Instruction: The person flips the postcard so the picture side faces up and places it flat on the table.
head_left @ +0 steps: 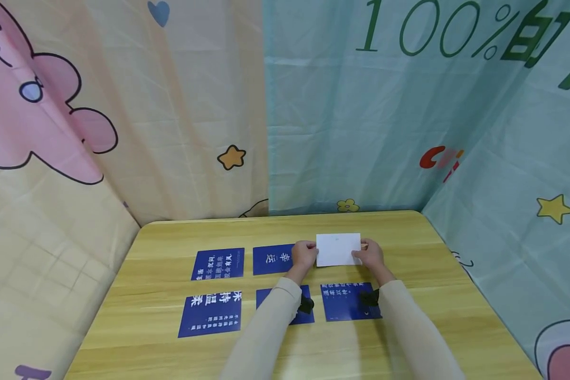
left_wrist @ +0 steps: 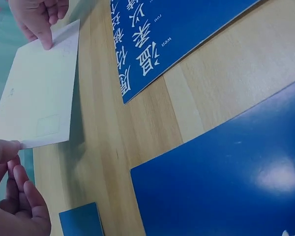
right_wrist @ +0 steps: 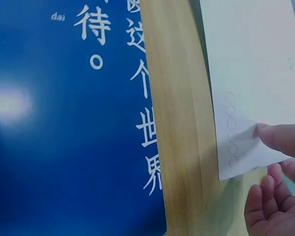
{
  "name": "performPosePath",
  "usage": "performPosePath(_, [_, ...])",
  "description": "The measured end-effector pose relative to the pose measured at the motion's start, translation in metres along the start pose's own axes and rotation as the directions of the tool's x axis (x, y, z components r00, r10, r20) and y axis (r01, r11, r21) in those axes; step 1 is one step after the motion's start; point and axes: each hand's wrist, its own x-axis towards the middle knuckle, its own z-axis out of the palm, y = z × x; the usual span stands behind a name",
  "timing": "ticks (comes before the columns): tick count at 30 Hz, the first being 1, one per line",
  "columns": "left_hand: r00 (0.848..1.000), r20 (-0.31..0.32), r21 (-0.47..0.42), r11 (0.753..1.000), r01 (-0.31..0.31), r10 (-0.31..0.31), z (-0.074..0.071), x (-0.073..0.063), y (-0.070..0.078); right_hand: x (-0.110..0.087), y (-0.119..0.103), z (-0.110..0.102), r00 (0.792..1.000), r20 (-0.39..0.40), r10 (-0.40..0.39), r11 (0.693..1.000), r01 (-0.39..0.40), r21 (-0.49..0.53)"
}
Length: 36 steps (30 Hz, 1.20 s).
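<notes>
A white postcard back (head_left: 338,249) is held up above the far right part of the table. My left hand (head_left: 305,255) pinches its left edge between thumb and fingers. At the opposite edge my right hand (head_left: 371,254) pinches it the same way. Printed circles and a stamp box show on the postcard (left_wrist: 39,93) in the wrist views; its other side is hidden. Just left of my left hand lies a blue card (head_left: 272,259) with white characters. Below the right hand is another blue card (head_left: 347,303), partly covered by a dark wrist camera.
Further blue cards lie on the wooden table (head_left: 147,306): one at far left (head_left: 217,264), one at near left (head_left: 210,315), and one under the left forearm (head_left: 305,317). Patterned curtains (head_left: 195,105) hang behind and beside the table.
</notes>
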Motion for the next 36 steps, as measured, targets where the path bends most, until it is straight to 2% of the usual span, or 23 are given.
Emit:
performPosePath(4, [0.994, 0.11, -0.005, 1.0, -0.007, 0.007, -0.001, 0.0, 0.003, 0.0, -0.001, -0.001, 0.997, -0.064, -0.044, 0.998, 0.04, -0.057])
performPosePath(7, [0.985, 0.174, -0.071, 0.997, 0.023, -0.011, 0.002, 0.002, 0.003, 0.0, -0.001, -0.001, 0.996, -0.089, -0.029, 0.999, 0.025, -0.047])
performPosePath(10, [0.98, 0.193, -0.148, 0.986, 0.076, -0.046, 0.004, 0.004, 0.004, -0.001, 0.001, -0.001, 0.997, -0.083, -0.004, 1.0, 0.005, 0.008])
performPosePath(13, [0.978, 0.199, -0.227, 0.968, 0.107, -0.062, 0.004, 0.006, 0.003, 0.0, 0.002, -0.003, 0.998, -0.059, 0.027, 0.992, -0.02, 0.128])
performPosePath(15, [0.975, 0.208, -0.281, 0.951, 0.13, -0.072, 0.003, 0.006, 0.003, 0.0, 0.003, -0.006, 0.999, -0.036, 0.039, 0.97, -0.029, 0.242])
performPosePath(19, [0.975, 0.208, -0.342, 0.928, 0.151, -0.082, 0.0, 0.006, 0.002, 0.002, 0.006, -0.012, 0.998, 0.018, 0.065, 0.895, -0.066, 0.441])
performPosePath(22, [0.973, 0.211, -0.364, 0.917, 0.163, -0.09, -0.001, 0.006, 0.0, 0.003, 0.009, -0.017, 0.997, 0.059, 0.057, 0.855, -0.079, 0.513])
performPosePath(26, [0.973, 0.211, -0.385, 0.907, 0.172, -0.095, -0.003, 0.005, -0.002, 0.002, 0.016, -0.023, 0.992, 0.129, -0.002, 0.786, -0.078, 0.613])
performPosePath(28, [0.974, 0.205, -0.383, 0.908, 0.17, -0.095, -0.004, 0.004, -0.002, 0.001, 0.02, -0.025, 0.987, 0.158, -0.023, 0.769, -0.084, 0.633])
performPosePath(29, [0.974, 0.202, -0.382, 0.908, 0.172, -0.1, -0.004, 0.003, -0.002, 0.0, 0.022, -0.026, 0.985, 0.171, -0.027, 0.769, -0.088, 0.633])
performPosePath(31, [0.976, 0.187, -0.349, 0.922, 0.169, -0.108, -0.005, 0.003, -0.003, 0.0, 0.026, -0.027, 0.983, 0.179, -0.035, 0.803, -0.079, 0.591])
performPosePath(36, [0.982, 0.159, -0.213, 0.968, 0.132, -0.099, -0.002, 0.002, -0.005, 0.002, 0.033, -0.025, 0.988, 0.152, -0.017, 0.917, -0.046, 0.397])
